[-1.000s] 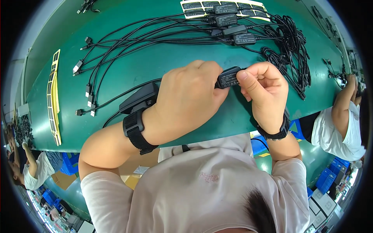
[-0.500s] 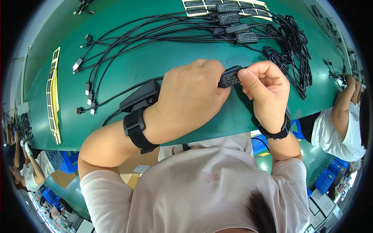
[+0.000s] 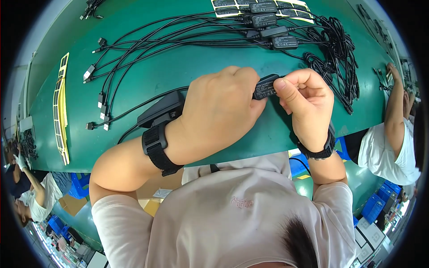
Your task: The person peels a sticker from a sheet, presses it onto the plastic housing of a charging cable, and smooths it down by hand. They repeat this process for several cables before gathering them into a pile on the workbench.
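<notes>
My left hand (image 3: 221,105) is closed around the left end of a USB charging cable's flat black inline box (image 3: 264,89). A dark label with pale print covers the box's upper face. From the right, my right hand (image 3: 307,100) pinches the other end of the box between thumb and forefinger. Its remaining fingers are curled, and whatever lies under the fingertips is hidden. The cable (image 3: 134,108) emerges left of my left hand and ends in a USB plug (image 3: 90,126). A black boxy device (image 3: 161,109) is strapped at my left wrist.
Several similar cables with black boxes (image 3: 284,42) lie across the green table (image 3: 178,67), their coiled ends (image 3: 333,49) at right. Label sheets lie at the back (image 3: 225,12) and a sheet stack (image 3: 61,111) at left. Co-workers sit on the right (image 3: 389,143) and left (image 3: 42,196).
My hands and the box have shifted barely, slightly to the right. The right co-worker's arm has reached farther up over the table; the left co-worker's gloved hand has moved away.
</notes>
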`<state>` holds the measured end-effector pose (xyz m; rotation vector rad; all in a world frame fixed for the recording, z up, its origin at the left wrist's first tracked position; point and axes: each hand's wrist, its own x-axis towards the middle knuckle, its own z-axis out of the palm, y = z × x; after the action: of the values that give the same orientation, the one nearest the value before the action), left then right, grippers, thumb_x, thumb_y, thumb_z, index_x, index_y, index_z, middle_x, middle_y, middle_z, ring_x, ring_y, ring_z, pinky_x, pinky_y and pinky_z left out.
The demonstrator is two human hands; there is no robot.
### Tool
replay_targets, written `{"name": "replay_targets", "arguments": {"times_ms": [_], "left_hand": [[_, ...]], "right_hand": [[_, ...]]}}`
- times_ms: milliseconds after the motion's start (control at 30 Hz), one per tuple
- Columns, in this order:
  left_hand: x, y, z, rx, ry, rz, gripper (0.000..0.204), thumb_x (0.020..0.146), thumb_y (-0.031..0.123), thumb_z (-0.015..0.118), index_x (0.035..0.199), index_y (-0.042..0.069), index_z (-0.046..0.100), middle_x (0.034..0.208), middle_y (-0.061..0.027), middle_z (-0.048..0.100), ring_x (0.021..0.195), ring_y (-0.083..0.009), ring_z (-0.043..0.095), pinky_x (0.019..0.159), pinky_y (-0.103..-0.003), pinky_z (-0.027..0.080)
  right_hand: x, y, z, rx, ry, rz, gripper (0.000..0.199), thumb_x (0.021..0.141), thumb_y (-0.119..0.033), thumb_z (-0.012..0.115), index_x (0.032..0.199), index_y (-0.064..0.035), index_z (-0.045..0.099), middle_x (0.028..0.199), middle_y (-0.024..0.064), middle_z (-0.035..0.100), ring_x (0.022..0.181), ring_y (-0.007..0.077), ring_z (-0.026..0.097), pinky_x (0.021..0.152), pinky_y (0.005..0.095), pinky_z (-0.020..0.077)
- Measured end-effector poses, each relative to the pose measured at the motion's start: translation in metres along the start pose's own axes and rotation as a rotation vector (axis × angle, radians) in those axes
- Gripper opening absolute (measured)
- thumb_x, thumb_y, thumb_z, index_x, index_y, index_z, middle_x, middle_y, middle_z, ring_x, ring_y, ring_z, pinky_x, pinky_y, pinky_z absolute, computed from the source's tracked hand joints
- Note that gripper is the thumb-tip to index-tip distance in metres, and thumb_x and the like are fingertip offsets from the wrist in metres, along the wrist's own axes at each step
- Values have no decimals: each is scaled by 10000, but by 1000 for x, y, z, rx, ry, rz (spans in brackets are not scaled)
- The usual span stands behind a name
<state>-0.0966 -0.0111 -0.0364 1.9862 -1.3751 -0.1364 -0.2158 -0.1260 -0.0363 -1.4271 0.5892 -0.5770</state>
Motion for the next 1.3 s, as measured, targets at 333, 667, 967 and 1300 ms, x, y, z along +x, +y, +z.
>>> {"name": "replay_targets", "arguments": {"times_ms": [333,667,967,1300], "left_hand": [[0,1,0,11,-1,-8,229,640,150,745,779,19,618,674,-91,593,592,-256,578,509,-336,454],[-1,-1,1,23,18,18,224,637,142,740,779,20,617,680,-92,596,595,-259,581,511,-336,459],[-1,-2,1,33,8,38,219,635,123,741,781,16,617,692,-97,601,605,-266,584,513,-337,463],[2,-1,-4,7,26,73,228,643,109,749,806,6,628,701,-107,605,616,-266,592,518,-323,467]], "right_hand": [[0,0,0,-20,-12,-48,89,783,9,684,813,-2,601,717,7,616,633,31,544,566,156,431],[-3,3,5,-184,30,-192,110,744,23,704,769,-21,606,708,30,626,627,71,573,530,194,445],[7,4,-5,-968,101,-856,153,658,-35,740,663,-61,589,598,58,542,505,222,505,437,294,379],[25,-21,-24,-995,9,-896,115,723,-68,712,788,-39,623,670,76,591,562,203,537,536,256,416]]}}
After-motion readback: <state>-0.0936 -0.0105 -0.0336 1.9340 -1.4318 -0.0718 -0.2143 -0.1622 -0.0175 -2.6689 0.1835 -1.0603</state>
